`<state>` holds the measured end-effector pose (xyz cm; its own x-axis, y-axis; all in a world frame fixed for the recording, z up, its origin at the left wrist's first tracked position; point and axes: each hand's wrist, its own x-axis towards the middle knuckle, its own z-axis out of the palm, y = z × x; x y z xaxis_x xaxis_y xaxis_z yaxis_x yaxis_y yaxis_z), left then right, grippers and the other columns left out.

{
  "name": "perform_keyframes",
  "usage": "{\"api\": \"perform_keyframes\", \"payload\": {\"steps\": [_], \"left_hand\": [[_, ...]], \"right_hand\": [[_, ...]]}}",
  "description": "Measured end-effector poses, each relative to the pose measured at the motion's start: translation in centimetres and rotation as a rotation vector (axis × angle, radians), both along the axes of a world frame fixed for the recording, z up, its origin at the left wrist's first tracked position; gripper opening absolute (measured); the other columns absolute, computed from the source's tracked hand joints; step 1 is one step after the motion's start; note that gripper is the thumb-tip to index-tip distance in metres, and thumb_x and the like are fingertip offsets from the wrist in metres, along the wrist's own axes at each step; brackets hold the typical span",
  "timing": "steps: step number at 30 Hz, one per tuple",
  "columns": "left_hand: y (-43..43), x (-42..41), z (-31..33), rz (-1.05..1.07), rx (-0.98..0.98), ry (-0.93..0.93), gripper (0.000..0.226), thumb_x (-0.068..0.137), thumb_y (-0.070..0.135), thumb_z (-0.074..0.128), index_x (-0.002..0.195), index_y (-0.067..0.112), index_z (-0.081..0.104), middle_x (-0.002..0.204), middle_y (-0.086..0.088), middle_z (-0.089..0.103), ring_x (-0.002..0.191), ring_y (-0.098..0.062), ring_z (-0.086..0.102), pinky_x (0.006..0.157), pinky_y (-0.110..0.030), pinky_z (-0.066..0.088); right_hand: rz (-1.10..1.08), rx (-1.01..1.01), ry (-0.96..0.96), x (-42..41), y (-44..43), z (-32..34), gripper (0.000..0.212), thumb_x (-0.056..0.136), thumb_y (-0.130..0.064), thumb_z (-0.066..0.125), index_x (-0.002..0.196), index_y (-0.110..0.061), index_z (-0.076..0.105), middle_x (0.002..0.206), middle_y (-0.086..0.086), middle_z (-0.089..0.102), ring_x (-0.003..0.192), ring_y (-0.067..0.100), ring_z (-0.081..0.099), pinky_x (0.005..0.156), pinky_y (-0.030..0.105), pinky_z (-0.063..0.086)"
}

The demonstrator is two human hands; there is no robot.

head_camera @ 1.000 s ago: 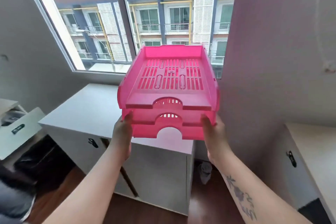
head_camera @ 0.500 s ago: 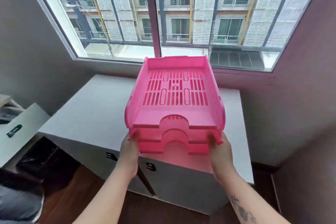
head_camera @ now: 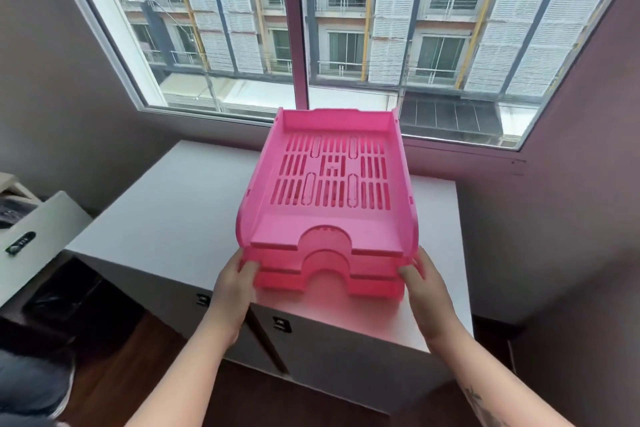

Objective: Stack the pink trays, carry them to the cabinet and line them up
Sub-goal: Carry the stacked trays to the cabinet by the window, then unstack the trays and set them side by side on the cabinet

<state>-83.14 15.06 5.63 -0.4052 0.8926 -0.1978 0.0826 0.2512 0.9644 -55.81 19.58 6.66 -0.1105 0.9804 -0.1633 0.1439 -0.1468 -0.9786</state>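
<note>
Wide window [head_camera: 346, 28] — dark wood floor [head_camera: 138, 374]

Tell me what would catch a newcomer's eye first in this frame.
The stack of pink trays fills the centre, gripped at its near corners by the left hand and right hand over the white cabinet. Whether it already rests on the top cannot be told. Behind it, a large window shows a building with white shutters.
</note>
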Motion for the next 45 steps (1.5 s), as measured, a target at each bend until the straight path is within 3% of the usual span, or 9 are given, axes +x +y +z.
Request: {"api": "perform_keyframes", "payload": {"steps": [5,8,11,15,19,29,32,38,45], "left_hand": [[-0.4,0.6,3.8,-0.028,0.160,-0.032,0.047,0.088,0.047,0.045,0.131,0.034,0.059,0.119,0.004,0.071,0.115,-0.015,0.063,0.097,-0.037,0.046],[0.5,1.0,5.8,0.030,0.202,0.013,0.027,0.095,0.047,0.049,0.119,0.040,0.060,0.103,0.016,0.075,0.097,-0.003,0.070,0.075,-0.020,0.055],[1.3,1.5,7.3,0.101,0.206,0.095,0.017,0.100,0.035,0.047,0.108,0.040,0.061,0.091,0.010,0.074,0.084,-0.007,0.071,0.055,-0.010,0.052],[1.7,1.6,8.0,0.153,0.213,0.131,0.027,0.103,0.021,0.043,0.113,0.038,0.061,0.093,0.012,0.070,0.082,-0.002,0.068,0.053,-0.008,0.051],[1.5,0.4,8.6,0.173,0.252,0.129,0.027,0.103,0.024,0.045,0.101,0.042,0.065,0.094,0.012,0.072,0.083,0.001,0.069,0.059,-0.008,0.053],[-0.1,-15.5,8.1,0.382,0.326,0.092,0.028,0.101,0.020,0.049,0.121,0.029,0.067,0.108,0.012,0.073,0.105,-0.009,0.068,0.097,-0.032,0.051],[-0.8,-21.9,8.2,0.411,0.345,0.035,0.030,0.101,0.011,0.047,0.107,0.034,0.066,0.091,0.020,0.076,0.091,0.002,0.070,0.082,-0.016,0.054],[-0.7,-32.9,5.3,0.408,0.294,-0.054,0.035,0.101,0.006,0.047,0.132,0.019,0.058,0.109,0.009,0.071,0.097,0.003,0.068,0.087,-0.015,0.052],[-0.1,-38.6,-0.2,0.401,0.149,-0.136,0.037,0.101,0.007,0.047,0.137,0.007,0.055,0.130,-0.004,0.064,0.114,-0.006,0.062,0.111,-0.034,0.038]], "right_hand": [[0.112,0.075,0.036,1.2,0.9,3.3,0.065,0.081,-0.040,0.050,0.145,-0.041,0.039,0.146,-0.015,0.048,0.133,0.004,0.045,0.106,0.035,0.041],[0.065,0.076,0.019,1.4,2.1,4.9,0.081,0.079,-0.056,0.055,0.152,-0.032,0.028,0.156,-0.006,0.035,0.141,0.014,0.037,0.111,0.038,0.032],[0.048,0.075,0.006,1.2,3.1,6.2,0.068,0.092,-0.039,0.057,0.152,-0.024,0.030,0.154,-0.001,0.038,0.137,0.018,0.043,0.103,0.036,0.040],[0.085,0.084,0.011,0.1,2.7,7.1,0.042,0.097,-0.005,0.041,0.127,-0.030,0.055,0.113,-0.004,0.071,0.091,0.009,0.072,0.073,0.029,0.061],[0.034,0.134,0.042,-1.4,2.3,8.0,0.047,0.097,-0.003,0.039,0.130,-0.034,0.053,0.108,-0.004,0.071,0.090,0.018,0.072,0.077,0.046,0.061],[0.149,0.184,0.052,-16.8,4.2,8.0,0.068,0.091,-0.007,0.047,0.151,-0.031,0.028,0.140,0.004,0.055,0.124,0.033,0.056,0.103,0.048,0.045],[0.184,0.177,0.058,-24.0,4.7,7.5,0.068,0.087,-0.011,0.048,0.149,-0.033,0.030,0.138,0.003,0.057,0.124,0.027,0.057,0.104,0.052,0.045],[0.203,0.135,0.009,-34.9,5.2,4.9,0.061,0.091,0.002,0.043,0.142,-0.032,0.038,0.111,-0.012,0.064,0.099,0.016,0.067,0.088,0.041,0.057],[0.171,0.040,-0.085,-40.4,5.1,0.7,0.062,0.092,0.001,0.042,0.146,-0.029,0.032,0.128,-0.010,0.057,0.111,0.008,0.061,0.094,0.035,0.053]]}}
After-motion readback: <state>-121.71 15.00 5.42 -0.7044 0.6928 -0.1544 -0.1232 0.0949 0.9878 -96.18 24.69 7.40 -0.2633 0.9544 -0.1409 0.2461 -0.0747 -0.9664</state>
